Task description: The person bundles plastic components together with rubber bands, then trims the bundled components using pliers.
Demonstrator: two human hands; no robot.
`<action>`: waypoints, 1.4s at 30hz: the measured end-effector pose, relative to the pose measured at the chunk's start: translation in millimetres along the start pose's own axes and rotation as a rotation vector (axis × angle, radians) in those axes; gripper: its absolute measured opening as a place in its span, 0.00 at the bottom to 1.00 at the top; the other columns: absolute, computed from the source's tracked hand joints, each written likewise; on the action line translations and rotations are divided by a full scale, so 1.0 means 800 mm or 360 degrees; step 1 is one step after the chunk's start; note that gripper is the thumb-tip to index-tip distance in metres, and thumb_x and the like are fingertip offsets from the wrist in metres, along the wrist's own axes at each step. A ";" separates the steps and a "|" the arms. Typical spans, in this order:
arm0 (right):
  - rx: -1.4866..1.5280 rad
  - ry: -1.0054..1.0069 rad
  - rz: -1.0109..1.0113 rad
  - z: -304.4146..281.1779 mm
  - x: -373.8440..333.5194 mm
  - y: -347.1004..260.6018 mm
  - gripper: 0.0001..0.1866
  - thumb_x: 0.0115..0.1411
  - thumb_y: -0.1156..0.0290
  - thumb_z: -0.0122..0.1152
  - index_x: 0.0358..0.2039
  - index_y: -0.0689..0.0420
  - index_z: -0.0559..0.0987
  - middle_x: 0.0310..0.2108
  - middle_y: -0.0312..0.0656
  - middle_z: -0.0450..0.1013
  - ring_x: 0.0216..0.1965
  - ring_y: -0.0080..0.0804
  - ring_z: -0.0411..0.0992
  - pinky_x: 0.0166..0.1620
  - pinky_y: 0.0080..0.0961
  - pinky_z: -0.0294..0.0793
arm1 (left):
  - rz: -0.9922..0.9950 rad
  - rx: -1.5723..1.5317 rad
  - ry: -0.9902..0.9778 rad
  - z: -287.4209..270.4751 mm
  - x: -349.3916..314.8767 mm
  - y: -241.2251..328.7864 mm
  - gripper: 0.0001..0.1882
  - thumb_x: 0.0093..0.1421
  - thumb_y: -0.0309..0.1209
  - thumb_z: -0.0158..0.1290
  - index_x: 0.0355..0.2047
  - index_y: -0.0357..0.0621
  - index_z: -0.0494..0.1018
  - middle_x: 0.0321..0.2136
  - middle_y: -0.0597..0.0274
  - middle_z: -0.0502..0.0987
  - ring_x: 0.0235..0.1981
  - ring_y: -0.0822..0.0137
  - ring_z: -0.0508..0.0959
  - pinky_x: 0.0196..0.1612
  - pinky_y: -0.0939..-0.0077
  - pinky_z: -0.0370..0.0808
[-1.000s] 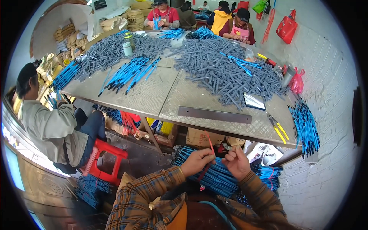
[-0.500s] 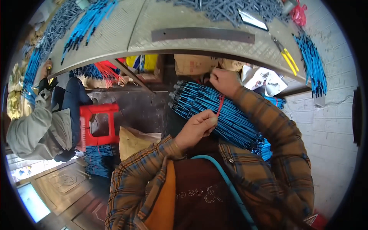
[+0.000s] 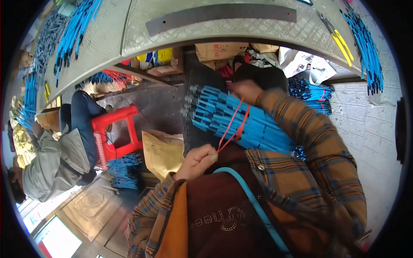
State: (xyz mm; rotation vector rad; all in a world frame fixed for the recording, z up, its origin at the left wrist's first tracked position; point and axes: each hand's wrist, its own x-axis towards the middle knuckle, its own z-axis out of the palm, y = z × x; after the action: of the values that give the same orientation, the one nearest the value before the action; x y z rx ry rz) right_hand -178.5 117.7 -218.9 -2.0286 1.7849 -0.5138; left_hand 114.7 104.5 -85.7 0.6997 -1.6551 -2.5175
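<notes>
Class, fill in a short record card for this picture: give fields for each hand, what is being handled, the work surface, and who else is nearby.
left hand: fist closed, pulling a red cord taut
right hand: resting on the far side of the bundle
bundle of blue rods: lying across the lap, red cord looped around it
metal table: above the lap, with a flat grey bar and yellow-handled pliers
nearby: seated person beside a red stool
</notes>
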 end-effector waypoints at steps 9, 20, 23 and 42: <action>0.0620 -0.0649 0.0270 0.070 -0.019 -0.001 0.15 0.53 0.61 0.47 0.30 0.60 0.75 0.33 0.51 0.73 0.38 0.45 0.71 0.41 0.36 0.69 | -0.0264 -0.1598 0.0089 -0.057 -0.005 -0.115 0.05 0.58 0.36 0.47 0.28 0.52 0.68 0.15 0.71 0.61 0.22 0.71 0.63 0.32 0.69 0.64; 0.0664 -0.0647 -0.0348 -0.187 0.021 -0.171 0.14 0.53 0.66 0.46 0.24 0.65 0.74 0.24 0.51 0.72 0.25 0.48 0.70 0.31 0.34 0.69 | -0.0593 -0.0005 -0.0423 -0.083 0.152 0.090 0.08 0.56 0.34 0.49 0.27 0.41 0.70 0.24 0.68 0.72 0.25 0.75 0.72 0.29 0.81 0.69; 0.0178 -0.0579 -0.0274 -0.156 0.011 -0.182 0.13 0.50 0.67 0.47 0.30 0.61 0.74 0.24 0.50 0.72 0.25 0.46 0.71 0.30 0.34 0.70 | -0.0709 0.0428 -0.0497 -0.061 0.175 0.128 0.07 0.57 0.32 0.48 0.28 0.41 0.70 0.23 0.69 0.71 0.25 0.77 0.70 0.29 0.83 0.68; 0.1358 0.0711 0.0460 -0.108 -0.024 -0.142 0.09 0.52 0.69 0.50 0.23 0.62 0.70 0.20 0.51 0.67 0.22 0.42 0.69 0.26 0.30 0.66 | -0.0105 -0.0194 0.0499 0.023 0.134 0.043 0.05 0.56 0.29 0.43 0.26 0.44 0.68 0.20 0.70 0.67 0.24 0.78 0.67 0.29 0.87 0.63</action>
State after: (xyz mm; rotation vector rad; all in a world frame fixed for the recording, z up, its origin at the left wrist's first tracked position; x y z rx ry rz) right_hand -128.3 145.6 -86.8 -1.1037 1.6141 -1.4179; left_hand 4.3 75.4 -85.8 1.0856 -1.3835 -2.3718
